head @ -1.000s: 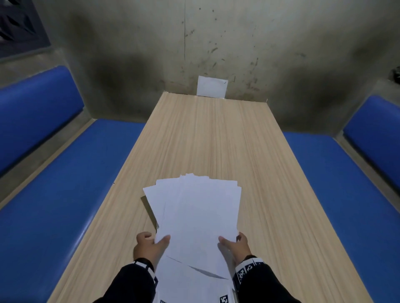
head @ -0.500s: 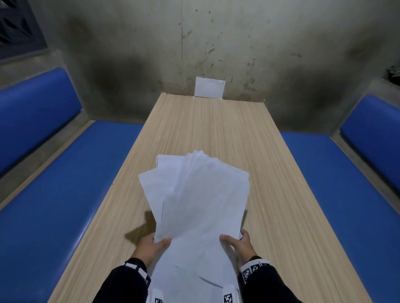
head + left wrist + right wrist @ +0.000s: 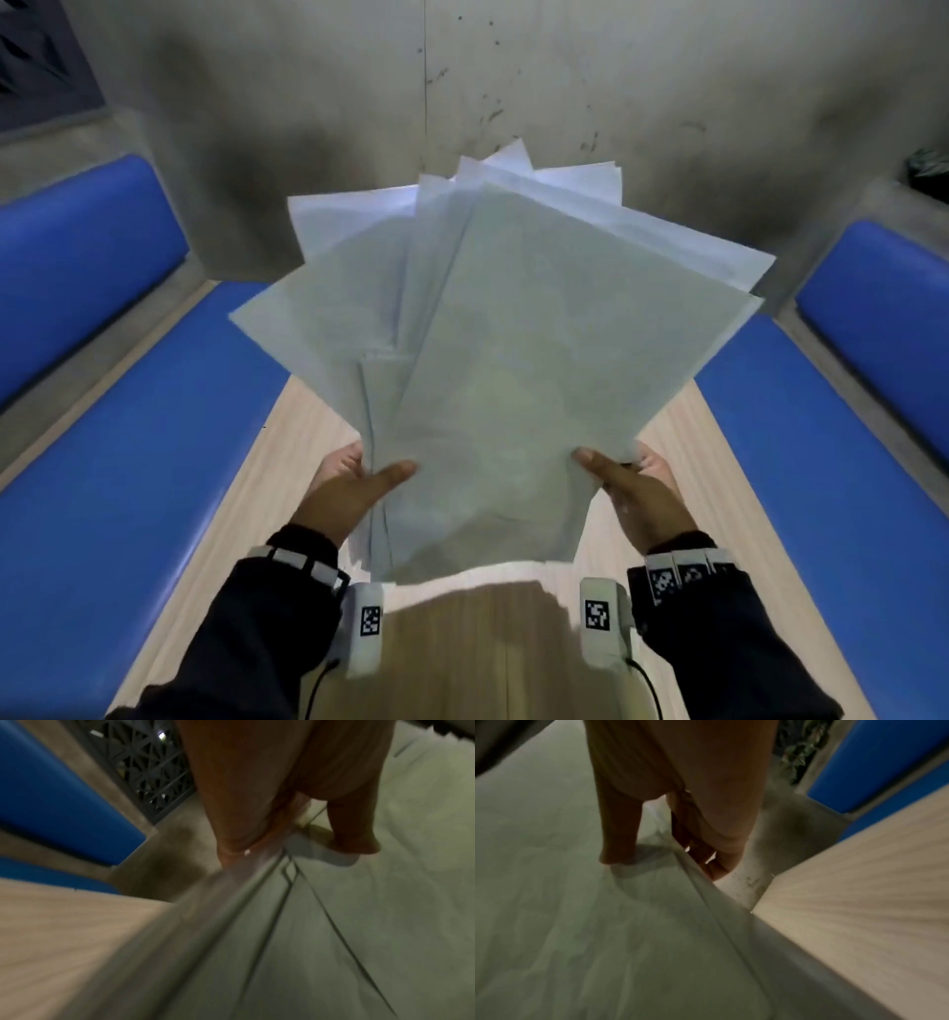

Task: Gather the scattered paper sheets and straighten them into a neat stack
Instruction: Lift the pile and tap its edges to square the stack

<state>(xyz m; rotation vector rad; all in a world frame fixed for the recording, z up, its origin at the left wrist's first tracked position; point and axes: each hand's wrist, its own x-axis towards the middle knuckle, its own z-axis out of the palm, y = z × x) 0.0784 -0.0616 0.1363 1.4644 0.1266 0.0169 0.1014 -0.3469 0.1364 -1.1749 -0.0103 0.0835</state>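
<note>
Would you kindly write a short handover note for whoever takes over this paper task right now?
Left hand: pinches the left edge of the paper sheets, thumb on top, fingers underneath.
Right hand: pinches the right edge the same way.
Sheets: all gathered in one bundle, raised clear of the wooden table, near edge low, far edge tipped up.
Done: gathering.
Left: the sheets are fanned, corners sticking out at the far end; likely next, tap the edges on the table to square them, then lay the stack flat.
</note>
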